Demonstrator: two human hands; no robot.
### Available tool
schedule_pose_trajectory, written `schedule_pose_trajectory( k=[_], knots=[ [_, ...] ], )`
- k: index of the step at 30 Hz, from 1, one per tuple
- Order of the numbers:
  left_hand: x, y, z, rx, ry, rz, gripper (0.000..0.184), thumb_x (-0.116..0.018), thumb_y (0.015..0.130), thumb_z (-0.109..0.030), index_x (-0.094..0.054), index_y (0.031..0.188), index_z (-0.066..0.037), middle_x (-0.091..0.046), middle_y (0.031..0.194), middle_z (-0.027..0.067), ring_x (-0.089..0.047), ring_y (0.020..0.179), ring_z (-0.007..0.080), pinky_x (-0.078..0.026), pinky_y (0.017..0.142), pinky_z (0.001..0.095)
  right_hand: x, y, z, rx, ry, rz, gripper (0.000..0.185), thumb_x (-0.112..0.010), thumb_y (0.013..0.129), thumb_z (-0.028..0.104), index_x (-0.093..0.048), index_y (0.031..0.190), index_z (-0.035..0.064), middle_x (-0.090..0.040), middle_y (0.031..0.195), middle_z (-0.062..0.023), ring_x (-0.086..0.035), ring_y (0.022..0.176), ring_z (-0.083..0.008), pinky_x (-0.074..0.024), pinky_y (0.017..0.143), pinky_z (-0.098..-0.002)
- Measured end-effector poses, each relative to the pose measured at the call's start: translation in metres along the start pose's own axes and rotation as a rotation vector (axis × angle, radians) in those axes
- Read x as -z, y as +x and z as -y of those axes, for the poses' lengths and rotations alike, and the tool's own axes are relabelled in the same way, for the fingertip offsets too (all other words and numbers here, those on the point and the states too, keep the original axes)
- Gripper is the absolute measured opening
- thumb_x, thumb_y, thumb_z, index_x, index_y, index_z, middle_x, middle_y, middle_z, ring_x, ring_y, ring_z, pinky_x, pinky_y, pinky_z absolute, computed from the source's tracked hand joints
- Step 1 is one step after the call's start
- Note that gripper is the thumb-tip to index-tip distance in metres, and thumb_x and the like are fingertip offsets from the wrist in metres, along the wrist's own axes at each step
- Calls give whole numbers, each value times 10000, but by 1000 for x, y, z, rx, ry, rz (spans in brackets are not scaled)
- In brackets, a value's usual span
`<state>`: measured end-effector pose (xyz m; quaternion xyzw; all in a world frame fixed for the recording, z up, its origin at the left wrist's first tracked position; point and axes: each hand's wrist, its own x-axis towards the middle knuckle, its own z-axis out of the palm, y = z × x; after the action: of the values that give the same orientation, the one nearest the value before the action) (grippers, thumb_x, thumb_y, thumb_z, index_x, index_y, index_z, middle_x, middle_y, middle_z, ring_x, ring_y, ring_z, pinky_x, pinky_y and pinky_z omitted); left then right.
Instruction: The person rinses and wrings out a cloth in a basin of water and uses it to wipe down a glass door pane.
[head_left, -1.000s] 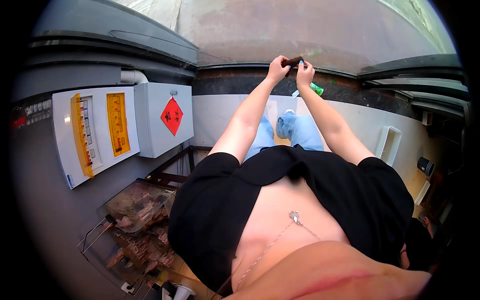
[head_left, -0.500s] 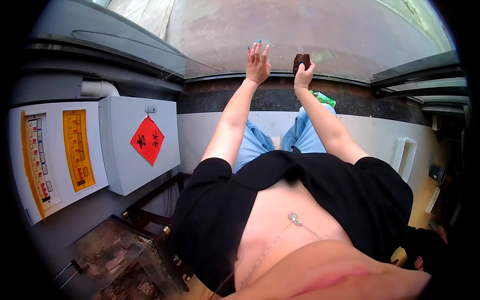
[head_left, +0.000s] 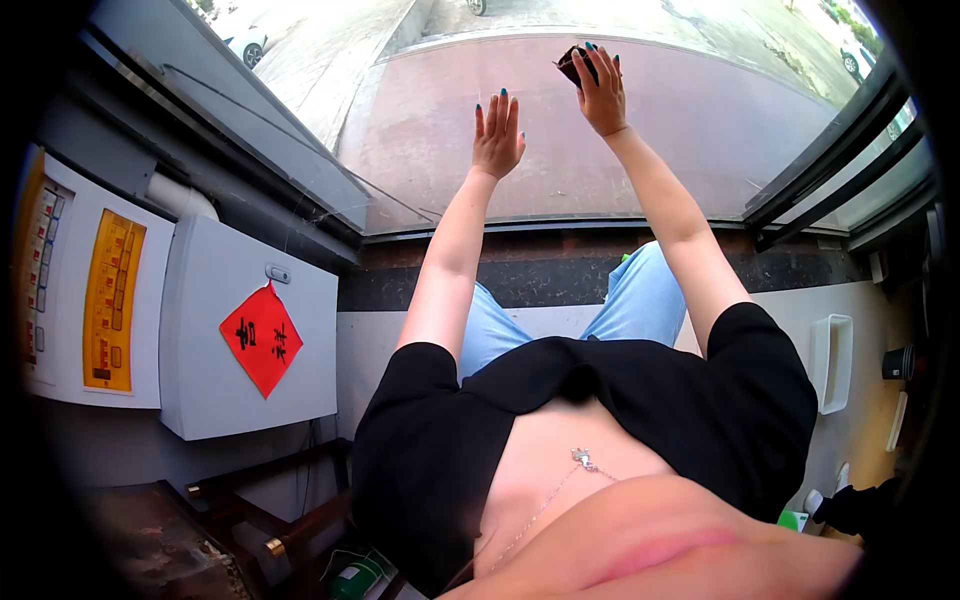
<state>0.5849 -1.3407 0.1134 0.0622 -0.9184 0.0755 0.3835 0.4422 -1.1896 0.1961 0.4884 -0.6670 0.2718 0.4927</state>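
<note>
A dark brown cloth [head_left: 573, 68] is pressed under my right hand [head_left: 602, 95], high up against the large window pane [head_left: 430, 150]. The fingers of that hand lie over the cloth's right part, and its left part sticks out past them. Lower and to the left, my left hand [head_left: 497, 140] is spread, with its palm toward the glass and nothing in it. Whether its palm touches the pane I cannot tell.
On the left is a grey cabinet [head_left: 250, 340] with a red paper diamond [head_left: 262, 340], beside an open breaker panel [head_left: 70, 290]. A dark sill [head_left: 440, 282] runs below the window. At the right lies a white tray [head_left: 831, 364].
The view has tilted up toward the window. My right hand has gone up the glass with the cloth. Earlier both hands were at the cloth; my left hand has let go and spread out.
</note>
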Motion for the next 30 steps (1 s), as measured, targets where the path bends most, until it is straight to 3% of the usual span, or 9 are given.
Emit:
schedule_pose_trajectory(
  k=[4,7,10,12,16,20,23,27,30],
  knots=[
    [-4,8,14,-10,22,-31,709,-557,708,-220,-194,1282,-14,-112,1359,166,-120,1261,289,-69,1011,469,-22,-16,2,164,-153,54,440,-497,737,112,-430,1171,82,-361,1257,-66,-332,1172,-226,-253,950,-427],
    [-15,7,24,-13,69,-20,676,-513,741,-259,-194,1289,-24,-136,1361,141,-117,1265,265,-65,1014,457,-25,-42,11,224,-25,324,569,-574,679,217,-384,1193,67,-309,1288,-76,-269,1203,-254,-232,950,-433],
    [-26,6,24,6,105,-34,639,-470,769,-290,-202,1297,-52,-160,1364,100,-119,1268,234,-66,1016,443,-48,-100,9,556,21,459,545,-496,742,263,-336,1249,143,-258,1331,-39,-182,1249,-186,-112,1011,-398],
    [-39,5,30,-2,178,-62,620,-452,785,-340,-215,1297,-81,-161,1365,86,-126,1263,224,-77,1011,436,-52,-118,-1,808,-204,375,481,-392,801,240,-310,1270,176,-233,1348,5,-155,1260,-141,-35,1029,-375],
    [-55,4,36,-3,270,-71,614,-426,787,-409,-243,1282,-94,-169,1360,69,-120,1256,223,-91,997,452,-39,-87,-13,778,-248,267,439,-352,816,194,-338,1255,192,-255,1339,29,-199,1245,-130,-81,1020,-371],
    [-61,2,39,-34,279,-113,626,-427,781,-393,-241,1277,-60,-211,1338,105,-167,1244,258,-103,985,481,2,-11,-28,258,-188,261,452,-489,749,161,-413,1194,175,-366,1261,-21,-338,1159,-210,-226,927,-428],
    [-62,2,39,-38,268,-103,631,-424,781,-396,-232,1282,-62,-203,1343,103,-165,1245,257,-107,986,476,6,3,-32,129,-197,121,488,-549,707,210,-426,1179,183,-376,1244,-63,-355,1129,-262,-262,894,-452],
    [-67,5,41,-52,299,-159,623,-418,784,-400,-246,1278,-61,-219,1340,102,-162,1250,254,-98,988,474,-17,-33,-14,292,-151,235,496,-552,698,242,-426,1176,205,-374,1247,-27,-346,1131,-245,-247,900,-446],
    [-69,2,42,-55,289,-180,609,-411,789,-400,-263,1272,-60,-219,1341,103,-153,1254,254,-82,991,473,-47,-92,-3,734,-283,251,464,-379,805,233,-304,1263,226,-250,1335,31,-196,1240,-153,-56,1017,-407]
  ],
)
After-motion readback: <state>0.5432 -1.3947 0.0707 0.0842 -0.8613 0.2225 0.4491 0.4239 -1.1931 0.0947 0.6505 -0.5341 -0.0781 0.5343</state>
